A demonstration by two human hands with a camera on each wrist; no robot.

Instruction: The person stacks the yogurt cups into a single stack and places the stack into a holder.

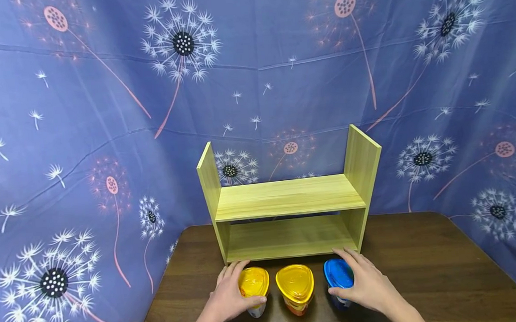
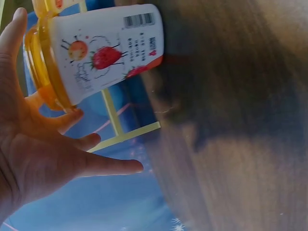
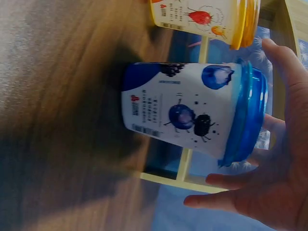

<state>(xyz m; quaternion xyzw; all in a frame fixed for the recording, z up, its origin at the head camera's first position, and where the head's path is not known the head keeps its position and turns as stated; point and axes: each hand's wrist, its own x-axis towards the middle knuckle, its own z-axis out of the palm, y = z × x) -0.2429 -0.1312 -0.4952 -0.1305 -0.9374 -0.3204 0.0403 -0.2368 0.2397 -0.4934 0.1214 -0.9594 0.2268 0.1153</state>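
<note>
Hung at the back and sides, blue dandelion-print cloth [image 1: 263, 101]; below, brown wood-grain tabletop [image 1: 417, 259]. Toward its left edge, left hand [image 1: 231, 295], spread wide around the lid of the left yellow-lidded cup [image 1: 254, 281], thumb at the near side, fingers at the far; no firm hold evident, contact impossible to tell. Next, in front of a pale two-board shelf [image 1: 287, 196] near the tabletop's back edge, the middle yellow-lidded cup [image 1: 295, 282], upright and untouched, with gaps on both sides, probably useful as finger room. Farther toward the right edge, right hand [image 1: 370, 284], likewise wide around the lid of the blue-lidded cup [image 1: 336, 274], apparently gripping nothing. Likely encircled at the top because of the overhanging rims, natural catches above bodies tapering toward the base.
</note>
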